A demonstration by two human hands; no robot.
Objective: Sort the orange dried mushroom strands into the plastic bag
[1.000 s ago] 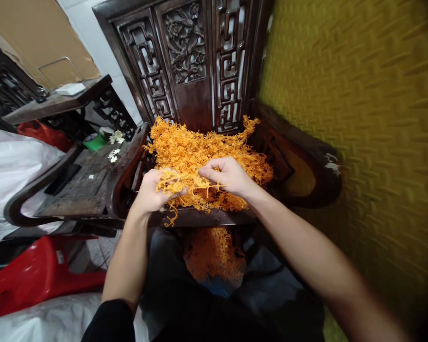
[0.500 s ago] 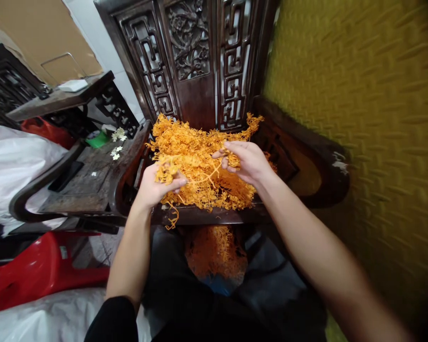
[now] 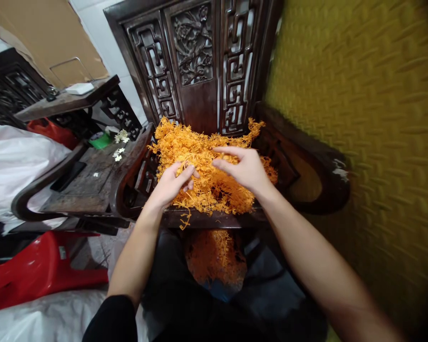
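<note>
a carved chair (image 3: 199,61) holds an orange heap (image 3: 207,156) on its seat, straight ahead of the person and spread side to side. a smaller pile (image 3: 216,259) lies below the seat edge. both hands rest on the heap's near side: left hand (image 3: 171,183) loose-fingered, right hand (image 3: 244,168) spread, neither gripping strands.

Carved dark wooden chair back (image 3: 196,61) walls off the far side, curved armrests (image 3: 131,166) hem both flanks; open approach only from the near seat edge.
</note>
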